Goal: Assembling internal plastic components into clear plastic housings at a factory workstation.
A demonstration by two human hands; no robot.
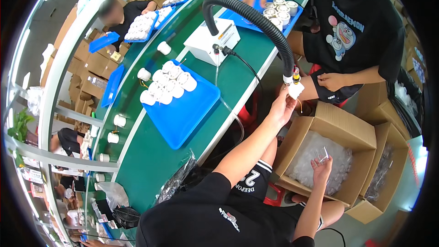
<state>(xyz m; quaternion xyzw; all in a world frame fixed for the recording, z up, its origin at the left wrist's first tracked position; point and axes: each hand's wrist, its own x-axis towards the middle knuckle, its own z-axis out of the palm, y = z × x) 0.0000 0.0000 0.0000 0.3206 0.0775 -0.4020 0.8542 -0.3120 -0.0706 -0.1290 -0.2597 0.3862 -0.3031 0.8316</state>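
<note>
My left hand (pixel 283 108) is stretched out, its fingers closed round a small white round part (pixel 296 91) with a thin wire hanging from it. That white part is right at the nozzle (pixel 288 79) on the end of a black corrugated hose (pixel 270 25). Lower down, my right hand (pixel 322 168) pinches a clear plastic cover (pixel 323 154) above an open cardboard box (pixel 292 148). Inside the box lies a heap of similar clear plastic pieces (pixel 311 158).
A blue tray (pixel 183 123) with several white round parts rests on the green bench (pixel 157 160). Behind it stands a white machine box (pixel 212 41). A co-worker (pixel 347 23) sits opposite at another blue tray. More parts ride the conveyor (pixel 130 96). A second carton (pixel 384 174) stands at right.
</note>
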